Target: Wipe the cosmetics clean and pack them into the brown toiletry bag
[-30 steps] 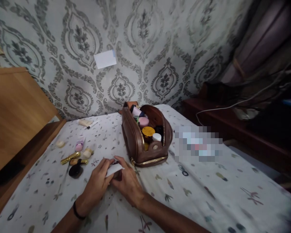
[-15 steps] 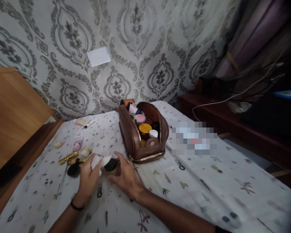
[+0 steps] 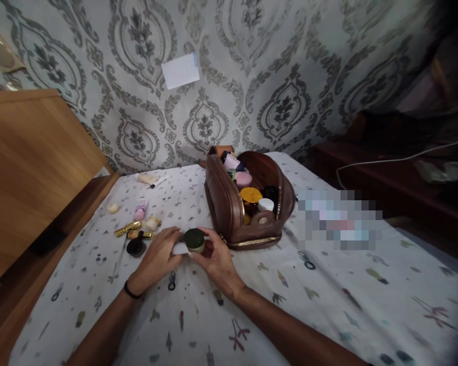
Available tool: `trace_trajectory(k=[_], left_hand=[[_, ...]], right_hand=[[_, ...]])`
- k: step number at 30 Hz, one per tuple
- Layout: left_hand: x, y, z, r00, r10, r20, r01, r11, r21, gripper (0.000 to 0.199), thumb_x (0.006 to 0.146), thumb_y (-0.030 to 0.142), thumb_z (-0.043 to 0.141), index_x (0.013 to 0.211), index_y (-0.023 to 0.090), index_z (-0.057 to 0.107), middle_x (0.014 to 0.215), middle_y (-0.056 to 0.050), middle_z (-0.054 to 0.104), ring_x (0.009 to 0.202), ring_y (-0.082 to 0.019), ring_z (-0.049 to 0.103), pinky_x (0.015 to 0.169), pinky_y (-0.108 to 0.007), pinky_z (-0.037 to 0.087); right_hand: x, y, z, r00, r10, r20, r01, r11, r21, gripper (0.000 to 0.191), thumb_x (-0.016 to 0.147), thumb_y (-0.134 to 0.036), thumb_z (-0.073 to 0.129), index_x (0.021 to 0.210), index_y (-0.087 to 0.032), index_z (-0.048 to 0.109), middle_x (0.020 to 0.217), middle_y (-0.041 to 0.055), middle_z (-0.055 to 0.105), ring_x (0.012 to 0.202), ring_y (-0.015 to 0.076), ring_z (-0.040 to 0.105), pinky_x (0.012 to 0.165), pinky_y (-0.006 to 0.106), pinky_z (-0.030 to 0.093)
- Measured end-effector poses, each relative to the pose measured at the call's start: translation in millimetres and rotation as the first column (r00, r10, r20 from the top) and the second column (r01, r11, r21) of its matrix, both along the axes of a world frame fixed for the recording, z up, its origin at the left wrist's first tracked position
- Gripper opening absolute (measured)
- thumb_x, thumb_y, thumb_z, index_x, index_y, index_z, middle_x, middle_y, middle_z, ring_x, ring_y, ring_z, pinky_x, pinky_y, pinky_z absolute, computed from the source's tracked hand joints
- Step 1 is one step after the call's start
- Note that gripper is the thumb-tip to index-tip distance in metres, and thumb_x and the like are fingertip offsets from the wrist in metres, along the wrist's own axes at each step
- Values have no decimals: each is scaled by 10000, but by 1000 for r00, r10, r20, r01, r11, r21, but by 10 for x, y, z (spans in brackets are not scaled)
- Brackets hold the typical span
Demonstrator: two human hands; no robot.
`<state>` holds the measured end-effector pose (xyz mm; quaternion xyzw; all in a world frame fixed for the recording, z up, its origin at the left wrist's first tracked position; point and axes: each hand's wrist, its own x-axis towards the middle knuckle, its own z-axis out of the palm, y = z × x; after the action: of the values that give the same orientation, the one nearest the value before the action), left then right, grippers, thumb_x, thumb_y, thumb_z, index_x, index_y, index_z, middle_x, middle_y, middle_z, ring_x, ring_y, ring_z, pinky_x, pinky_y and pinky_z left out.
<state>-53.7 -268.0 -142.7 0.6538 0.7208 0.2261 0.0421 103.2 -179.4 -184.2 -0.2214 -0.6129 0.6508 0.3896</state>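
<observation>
Head view, dark-lidded jar [image 3: 194, 240] at seven o'clock from centre, right hand [image 3: 219, 260] at its four o'clock, fingers curled around it, left hand [image 3: 160, 254] at its nine, fingers pinching a white tissue [image 3: 180, 248], open brown bag [image 3: 229, 216] at its two.

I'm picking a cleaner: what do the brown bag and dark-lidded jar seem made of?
Brown bag: probably leather or imitation, by its smooth soft sheen. Jar: dark lid looks like satin plastic, evenly coloured; the paler body could be glass or plastic.
</observation>
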Motion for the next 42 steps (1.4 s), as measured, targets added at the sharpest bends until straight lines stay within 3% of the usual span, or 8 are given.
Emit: trace_trajectory(k=[4, 8, 15, 20, 24, 28, 36, 42], left_hand=[[-23, -75, 83, 998, -65, 12, 66, 995, -72, 611, 772, 165, 557, 1379, 210, 503, 1366, -124, 600, 1271, -299, 540, 1098, -514, 392], [47, -107, 135, 995, -88, 40, 86, 995, 44, 516, 888, 196, 507, 1400, 258, 496, 1466, -111, 523, 1383, -283, 448, 1157, -510, 338], [241, -57, 109, 988, -123, 96, 105, 980, 171, 399, 916, 329, 573, 1310, 272, 581, 1223, -97, 676, 1141, -269, 635, 978, -413, 541], [207, -28, 55, 984, -114, 139, 94, 985, 145, 394, 927, 331, 567, 1318, 283, 578, 1238, -72, 685, 1134, -242, 663, 954, -363, 565], [173, 9, 77, 991, -113, 64, 95, 968, 233, 384, 907, 351, 591, 1283, 279, 600, 1238, -67, 693, 1133, -246, 673, 916, -346, 586], [204, 99, 335, 992, -92, 89, 66, 963, 262, 381, 911, 372, 582, 1282, 285, 593, 1237, -62, 689, 1132, -237, 670, 910, -341, 582], [547, 621, 1214, 940, -175, 293, 77, 945, 319, 423, 853, 372, 647, 1245, 221, 594, 1239, -79, 667, 1111, -237, 650, 956, -356, 539], [822, 1120, 1547, 936, -350, 36, 338, 922, 188, 357, 897, 330, 602, 1232, 211, 583, 1210, -86, 637, 1101, -241, 628, 967, -368, 498]], right_hand=[[-7, -13, -12, 1000, -4, 5, 4, 1000, -7, 503, 688, -183, 733, 1158, -197, 556, 1078, 67, 682, 935, 202, 682, 865, 349, 564], [-2, -33, -23, 998, -38, 44, 34, 996, 85, 516, 668, -113, 713, 1156, -213, 579, 1101, 55, 674, 987, 208, 660, 875, 341, 551], [33, -63, 8, 990, -133, 48, 110, 938, 329, 582, 645, -82, 676, 1204, -218, 587, 1102, 64, 665, 986, 228, 650, 869, 345, 547], [10, -108, -20, 984, -176, 31, 155, 928, 337, 621, 656, -83, 656, 1250, -231, 552, 1127, 70, 660, 1006, 228, 657, 859, 338, 556], [-39, -106, -84, 981, -193, 24, 184, 962, 202, 694, 637, -96, 670, 1293, -245, 501, 1070, 47, 657, 776, 180, 667, 684, 294, 559], [-40, -93, -94, 983, -150, 107, 142, 986, 84, 665, 614, -85, 647, 1246, -249, 522, 996, 7, 644, 593, 120, 576, 546, 245, 480], [0, -98, -52, 981, -100, 163, 76, 986, 148, 482, 646, -41, 606, 1092, -223, 621, 955, -5, 611, 633, 105, 527, 621, 238, 438], [30, -75, 17, 977, -50, 209, 15, 986, 164, 394, 662, -36, 615, 1016, -206, 642, 932, -11, 591, 635, 102, 514, 628, 236, 428]])
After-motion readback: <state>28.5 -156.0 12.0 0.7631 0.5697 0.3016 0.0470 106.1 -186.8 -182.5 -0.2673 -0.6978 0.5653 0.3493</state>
